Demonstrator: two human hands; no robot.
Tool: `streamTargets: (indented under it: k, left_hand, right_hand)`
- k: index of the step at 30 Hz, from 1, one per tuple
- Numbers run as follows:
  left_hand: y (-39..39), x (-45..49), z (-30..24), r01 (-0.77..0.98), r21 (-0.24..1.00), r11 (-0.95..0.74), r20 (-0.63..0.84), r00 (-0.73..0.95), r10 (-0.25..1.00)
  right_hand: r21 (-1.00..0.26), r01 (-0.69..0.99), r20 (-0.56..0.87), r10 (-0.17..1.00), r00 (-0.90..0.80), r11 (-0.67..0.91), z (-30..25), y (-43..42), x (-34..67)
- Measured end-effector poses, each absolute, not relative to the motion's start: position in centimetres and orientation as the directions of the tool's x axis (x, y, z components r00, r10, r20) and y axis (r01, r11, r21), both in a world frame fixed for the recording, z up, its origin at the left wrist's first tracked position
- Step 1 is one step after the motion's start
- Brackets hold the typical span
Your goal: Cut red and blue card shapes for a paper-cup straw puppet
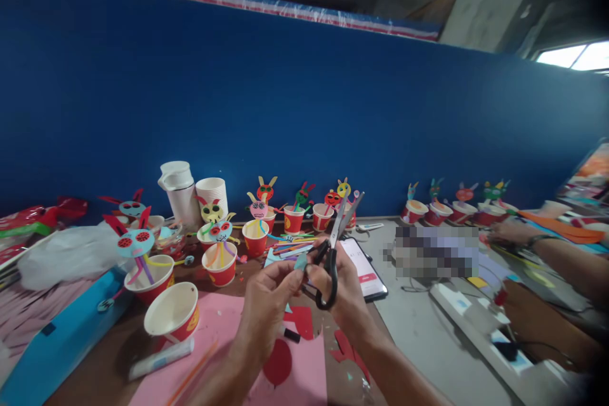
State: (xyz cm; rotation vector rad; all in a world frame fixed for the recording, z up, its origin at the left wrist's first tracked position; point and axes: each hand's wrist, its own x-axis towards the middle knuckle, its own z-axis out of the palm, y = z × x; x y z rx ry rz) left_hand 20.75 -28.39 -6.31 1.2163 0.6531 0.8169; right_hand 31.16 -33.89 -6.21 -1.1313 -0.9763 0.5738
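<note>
My left hand [271, 298] pinches a small light-blue paper piece [301, 261] between thumb and fingertips. Close beside it, my right hand [345, 285] is wrapped around the black handles of a pair of scissors [332, 247], whose blades point up and away with a gap between them. The fingertips of both hands nearly meet at the paper, and I cannot tell whether the right ones touch it. Below the hands, a pink sheet [309, 374] carries a dark red paper circle [278, 363], a red paper scrap [301, 320] and a black marker [291, 334].
An empty paper cup [172, 311], a glue tube [162, 358] and several cups with paper animal heads [136, 244] stand to the left. A phone [366, 269] lies right of the scissors. Further right are a power strip [469, 323] and another person's arm [561, 247]. A blue partition [304, 108] rises behind.
</note>
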Motion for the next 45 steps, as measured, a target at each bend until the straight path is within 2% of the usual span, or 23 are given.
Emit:
streamTargets:
  k: [5,11,17,20,23,31,45]
  left_hand:
    - [-28.6,21.1,-6.7,-0.277,0.944,0.179,-0.011,0.517,0.856]
    - [-28.8,21.0,-6.7,-0.284,0.942,0.177,-0.015,0.493,0.87]
    - [-27.8,20.7,-6.9,-0.3,0.93,0.214,-0.039,0.498,0.866]
    - [-26.7,20.2,-6.5,-0.33,0.914,0.234,-0.044,0.495,0.868]
    - [-25.7,19.3,-5.9,-0.341,0.911,0.23,-0.042,0.48,0.876]
    - [-24.5,17.6,-5.1,-0.34,0.92,0.194,-0.029,0.435,0.9]
    - [-24.8,17.3,-4.6,-0.238,0.963,0.126,0.006,0.485,0.874]
  right_hand:
    - [-0.942,0.062,0.314,0.801,0.51,0.33,-6.3,-33.7,30.6]
    - [-0.947,0.046,0.295,0.808,0.51,0.316,-6.7,-33.6,30.2]
    - [-0.944,0.049,0.315,0.842,0.438,0.327,-6.7,-33.4,30.2]
    - [-0.959,0.038,0.274,0.881,0.385,0.281,-6.7,-33.2,30.5]
    - [-0.979,0.072,0.205,0.935,0.29,0.193,-6.9,-33.3,30.7]
    - [-0.981,0.138,0.143,0.989,0.033,0.137,-7.7,-33.5,30.0]
    - [-0.974,0.204,0.108,0.994,0.016,0.103,-7.7,-34.0,30.2]
